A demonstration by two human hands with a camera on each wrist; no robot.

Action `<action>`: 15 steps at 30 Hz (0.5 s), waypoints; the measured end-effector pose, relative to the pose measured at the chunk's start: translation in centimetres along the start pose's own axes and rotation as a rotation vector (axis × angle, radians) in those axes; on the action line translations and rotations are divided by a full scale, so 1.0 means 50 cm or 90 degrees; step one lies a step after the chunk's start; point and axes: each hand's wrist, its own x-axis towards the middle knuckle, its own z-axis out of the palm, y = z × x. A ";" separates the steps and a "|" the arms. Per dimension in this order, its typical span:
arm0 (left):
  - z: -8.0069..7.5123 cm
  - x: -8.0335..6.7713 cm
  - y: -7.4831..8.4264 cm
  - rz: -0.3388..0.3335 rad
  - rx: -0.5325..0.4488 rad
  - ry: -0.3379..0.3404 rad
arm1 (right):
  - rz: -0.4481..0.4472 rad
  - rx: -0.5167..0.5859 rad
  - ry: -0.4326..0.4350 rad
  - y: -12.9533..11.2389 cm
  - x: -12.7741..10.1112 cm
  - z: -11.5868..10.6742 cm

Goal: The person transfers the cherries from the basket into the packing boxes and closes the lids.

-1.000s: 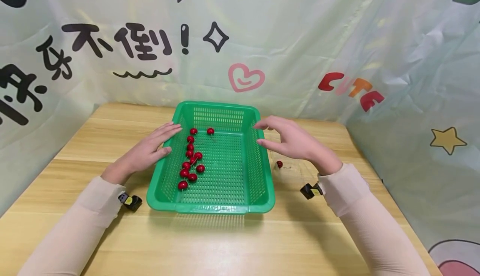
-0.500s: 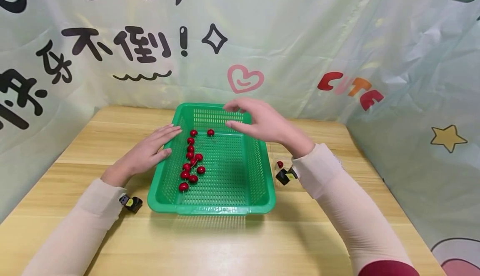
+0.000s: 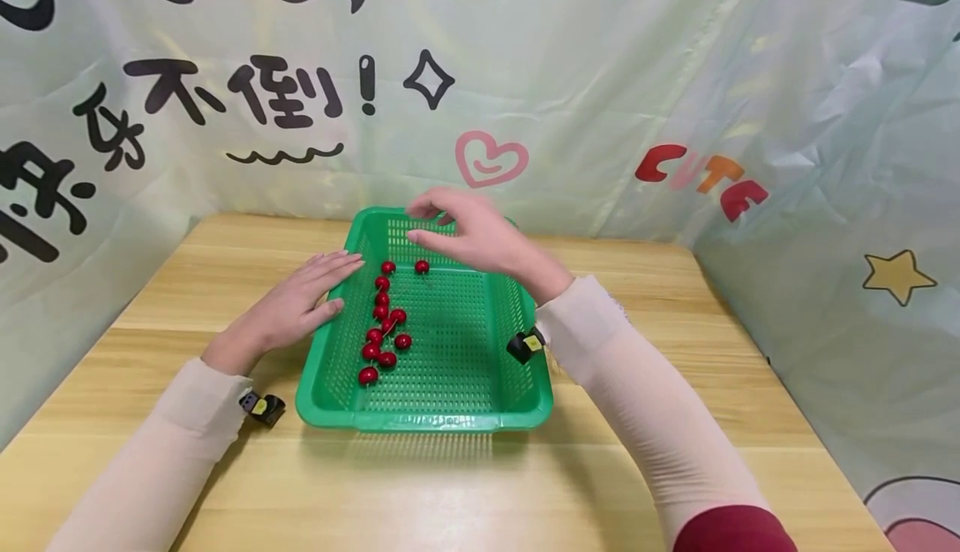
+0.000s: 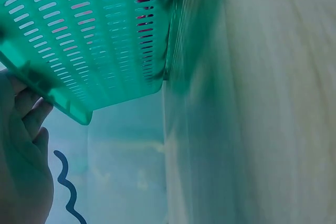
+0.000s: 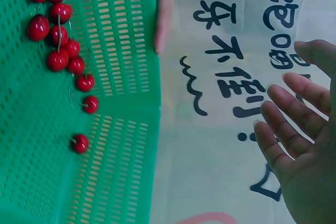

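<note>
A green plastic basket (image 3: 420,424) with slotted walls stands on the wooden table. Several red cherries (image 3: 372,351) with thin stems lie in a loose row along its left side. A lone cherry (image 3: 422,267) sits nearer the back wall. My left hand (image 3: 288,306) rests on the left rim with straight fingers; the left wrist view shows its fingertips (image 4: 43,107) at the rim's underside. Above the back part of the basket hovers my right hand (image 3: 480,235), its fingers relaxed and spread apart, holding nothing, as the right wrist view confirms with its palm (image 5: 310,171).
The light wooden table (image 3: 465,494) extends around the basket on all sides. Behind it hangs a pale printed cloth (image 3: 585,77) with lettering, a heart and a star. A small black wrist camera (image 3: 262,408) sits at my left cuff, another black camera (image 3: 525,345) at my right.
My right hand has moved left from the basket's right rim to over its back part. The sleeve now covers the cherry outside the basket on the right. My left hand has stayed put.
</note>
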 end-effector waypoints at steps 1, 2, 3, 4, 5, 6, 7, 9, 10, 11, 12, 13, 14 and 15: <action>0.000 0.000 0.001 0.000 -0.001 0.000 | -0.002 0.004 -0.001 0.002 0.004 0.007; 0.000 -0.001 0.002 0.000 0.000 0.000 | -0.001 0.009 -0.003 0.003 0.007 0.014; 0.001 -0.001 0.002 -0.001 0.000 0.000 | 0.002 0.014 -0.005 0.005 0.010 0.021; 0.002 -0.002 0.002 -0.001 0.001 0.001 | 0.003 0.019 -0.007 0.006 0.013 0.028; 0.002 -0.002 0.002 -0.002 0.000 0.000 | 0.007 0.024 -0.011 0.009 0.016 0.035; 0.002 -0.002 0.002 -0.003 0.000 0.000 | 0.013 0.027 -0.014 0.012 0.018 0.042; 0.002 -0.002 0.003 -0.004 -0.001 0.000 | 0.019 0.031 -0.017 0.015 0.020 0.048; 0.002 -0.002 0.002 -0.005 -0.001 -0.001 | 0.039 0.043 -0.024 0.023 0.024 0.061; 0.002 -0.002 0.002 -0.005 -0.002 -0.002 | 0.047 0.049 -0.028 0.027 0.026 0.067; 0.002 -0.001 0.002 -0.005 -0.004 -0.002 | 0.058 0.058 -0.034 0.031 0.027 0.073; 0.002 -0.001 0.002 -0.004 -0.004 -0.002 | 0.067 0.065 -0.038 0.036 0.028 0.079; 0.002 0.000 0.003 -0.003 -0.005 -0.002 | 0.076 0.076 -0.043 0.041 0.029 0.085; 0.001 0.000 0.002 -0.003 -0.005 -0.002 | 0.087 0.088 -0.047 0.045 0.030 0.092; 0.001 0.000 0.002 -0.003 -0.005 -0.003 | 0.096 0.100 -0.050 0.050 0.031 0.098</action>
